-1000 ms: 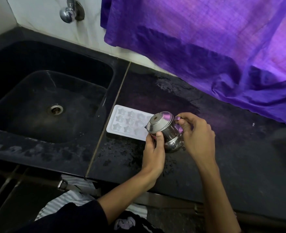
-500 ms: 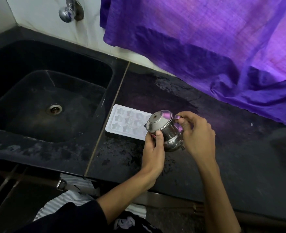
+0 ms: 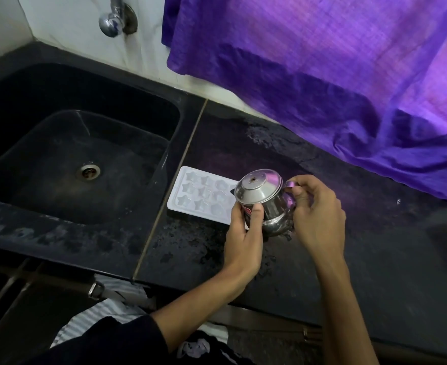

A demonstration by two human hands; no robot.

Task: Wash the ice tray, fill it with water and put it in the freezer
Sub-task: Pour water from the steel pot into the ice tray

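Observation:
A white ice tray point(image 3: 198, 193) with star-shaped cells lies flat on the black counter, just right of the sink. Above its right end I hold a small steel pot with a lid point(image 3: 261, 196), tilted towards the tray so that it hides the tray's right edge. My left hand point(image 3: 243, 238) grips the pot's body from the near side, thumb against the metal. My right hand point(image 3: 319, 217) pinches the pot's handle. No water stream is visible.
A black sink point(image 3: 27, 201) with a metal drain point(image 3: 89, 172) takes up the left. A chrome tap point(image 3: 111, 19) sticks out of the white wall above it. A purple cloth point(image 3: 335, 75) hangs over the counter's back. The counter point(image 3: 388, 259) is wet around the tray.
The pot stays over the tray's right end in both hands. Its tilt has hardly altered; only the camera has shifted a little.

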